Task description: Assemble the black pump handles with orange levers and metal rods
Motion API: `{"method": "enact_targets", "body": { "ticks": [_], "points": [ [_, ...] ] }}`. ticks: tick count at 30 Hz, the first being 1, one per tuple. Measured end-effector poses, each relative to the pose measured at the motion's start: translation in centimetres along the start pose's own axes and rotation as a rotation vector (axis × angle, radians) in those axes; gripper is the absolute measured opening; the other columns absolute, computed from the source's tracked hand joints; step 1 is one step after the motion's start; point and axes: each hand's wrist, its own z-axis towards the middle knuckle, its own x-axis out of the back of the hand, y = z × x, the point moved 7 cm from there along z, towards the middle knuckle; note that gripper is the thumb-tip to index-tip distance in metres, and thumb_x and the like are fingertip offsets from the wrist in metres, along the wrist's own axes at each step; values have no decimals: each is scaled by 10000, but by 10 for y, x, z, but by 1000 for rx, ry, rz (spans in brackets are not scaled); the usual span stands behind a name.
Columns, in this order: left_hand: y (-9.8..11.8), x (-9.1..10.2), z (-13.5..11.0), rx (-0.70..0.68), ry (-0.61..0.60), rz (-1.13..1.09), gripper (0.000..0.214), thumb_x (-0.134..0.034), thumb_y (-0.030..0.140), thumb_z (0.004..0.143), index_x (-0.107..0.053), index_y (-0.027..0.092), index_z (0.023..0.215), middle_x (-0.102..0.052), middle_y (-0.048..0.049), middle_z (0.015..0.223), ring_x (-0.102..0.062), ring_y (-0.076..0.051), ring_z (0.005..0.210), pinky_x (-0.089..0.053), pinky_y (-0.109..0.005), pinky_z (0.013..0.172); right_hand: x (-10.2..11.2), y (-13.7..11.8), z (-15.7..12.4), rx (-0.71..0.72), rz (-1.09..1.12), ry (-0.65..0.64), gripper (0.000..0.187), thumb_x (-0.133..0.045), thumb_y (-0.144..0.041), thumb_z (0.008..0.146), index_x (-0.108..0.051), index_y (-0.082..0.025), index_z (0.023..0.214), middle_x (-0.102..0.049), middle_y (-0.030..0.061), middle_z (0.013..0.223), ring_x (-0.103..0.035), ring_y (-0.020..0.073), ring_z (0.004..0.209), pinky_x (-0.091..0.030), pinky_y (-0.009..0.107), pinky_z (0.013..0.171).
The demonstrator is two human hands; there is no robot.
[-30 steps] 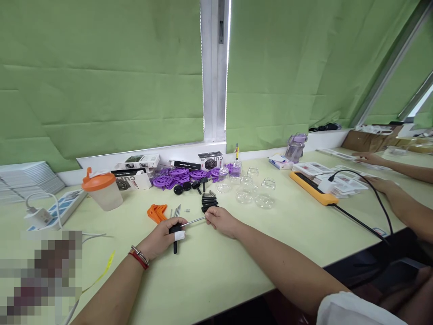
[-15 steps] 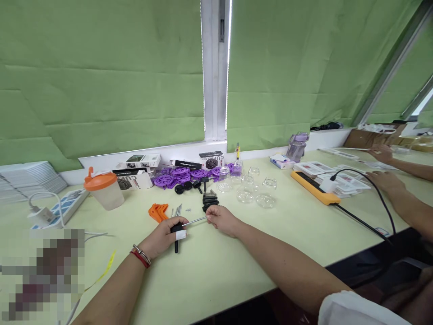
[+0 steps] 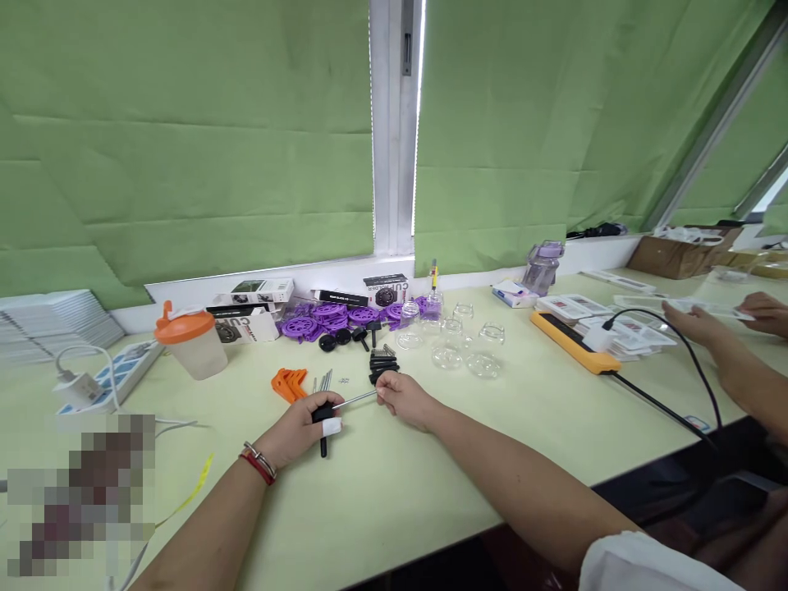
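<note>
Pale surface [image 3: 394, 509] below, and here's the left hand [image 3: 300, 432] just in front of the orange pieces [image 3: 289, 384], fingers curled round a black piece [image 3: 322, 413]; right of those pieces, the right hand [image 3: 405, 400] has fingers pinched on a thin metal rod [image 3: 358, 399] spanning both hands.

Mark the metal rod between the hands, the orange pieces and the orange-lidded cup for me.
Metal rod [image 3: 357, 400]: head view, midway along its visible length.
Orange pieces [image 3: 289, 384]: head view, middle of the group.
Orange-lidded cup [image 3: 195, 351]: head view, translucent wall below the lid.
</note>
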Motion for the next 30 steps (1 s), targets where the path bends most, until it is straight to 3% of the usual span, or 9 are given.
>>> {"method": "enact_targets", "body": {
  "ticks": [4,7,16,23,27,30],
  "points": [
    [-4,3,1,-11,32,-131,491,-694,349,704,-554,185,1145,-630,-67,1034,-568,-212,960,-457,-348,879,3,-1,0,-1,103,32,74,-484,-228,821,-464,-194,759,-546,-34,665,-379,62,449,-318,218,486],
    [-3,8,1,-18,74,-235,498,-716,357,683,-565,175,1122,-632,-92,1091,-577,-225,1004,-440,-370,929,6,0,1,-40,177,55,97,-497,-261,818,-453,-192,766,-552,-29,682,-379,55,432,-280,203,444],
    [9,16,-2,-23,120,-155,314,-624,440,757,-663,178,926,-677,-63,897,-591,-210,807,-468,-339,753,7,-2,-3,-80,228,33,148,-518,-315,823,-454,-194,767,-564,-24,708,-365,47,426,-229,196,415],
    [-5,18,-3,76,157,-161,327,-565,460,781,-637,195,958,-642,-32,747,-521,-157,603,-420,-300,616,4,-6,-5,-45,233,-15,176,-510,-330,834,-441,-191,753,-569,-11,707,-381,56,444,-234,207,439],
    [-10,18,0,82,162,-211,355,-573,453,769,-626,197,1009,-636,-30,759,-523,-154,597,-420,-298,596,4,-6,-5,-43,229,-21,188,-524,-342,824,-436,-192,756,-563,-15,704,-385,57,450,-237,206,442],
    [-11,25,0,43,239,-197,372,-581,434,760,-621,199,1045,-640,-34,792,-536,-161,628,-442,-314,615,4,-6,-5,-48,226,-25,190,-545,-342,810,-439,-191,768,-561,-19,700,-384,55,458,-255,205,449]
  ]
}}
